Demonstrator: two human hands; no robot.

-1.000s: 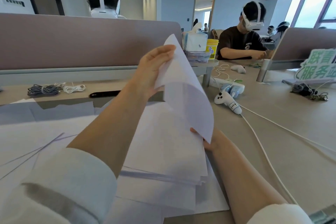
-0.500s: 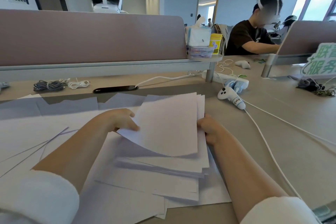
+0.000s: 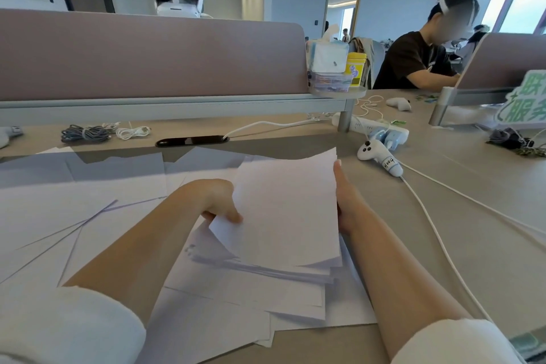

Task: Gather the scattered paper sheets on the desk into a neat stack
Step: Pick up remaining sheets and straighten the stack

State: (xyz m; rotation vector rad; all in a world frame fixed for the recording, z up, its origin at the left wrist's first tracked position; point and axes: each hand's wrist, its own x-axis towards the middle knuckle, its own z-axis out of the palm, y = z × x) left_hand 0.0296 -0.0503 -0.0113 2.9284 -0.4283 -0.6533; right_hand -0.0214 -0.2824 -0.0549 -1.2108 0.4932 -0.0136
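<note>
A white rectangular paper sheet [image 3: 286, 207], lengthwise ahead, is pinched by the left hand [image 3: 214, 201] and flanked by the right hand [image 3: 344, 204], fingers hidden.

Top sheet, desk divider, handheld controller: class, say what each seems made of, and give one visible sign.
Top sheet: thin matte white paper; it curves and lifts off the pile. Desk divider: probably fabric-covered board; flat mauve, no shine. Handheld controller: likely moulded white plastic; smooth, faintly glossy, rounded shell.

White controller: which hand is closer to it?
Right. The right hand is near the white controller; the left hand is farther, across the held sheet.
</note>
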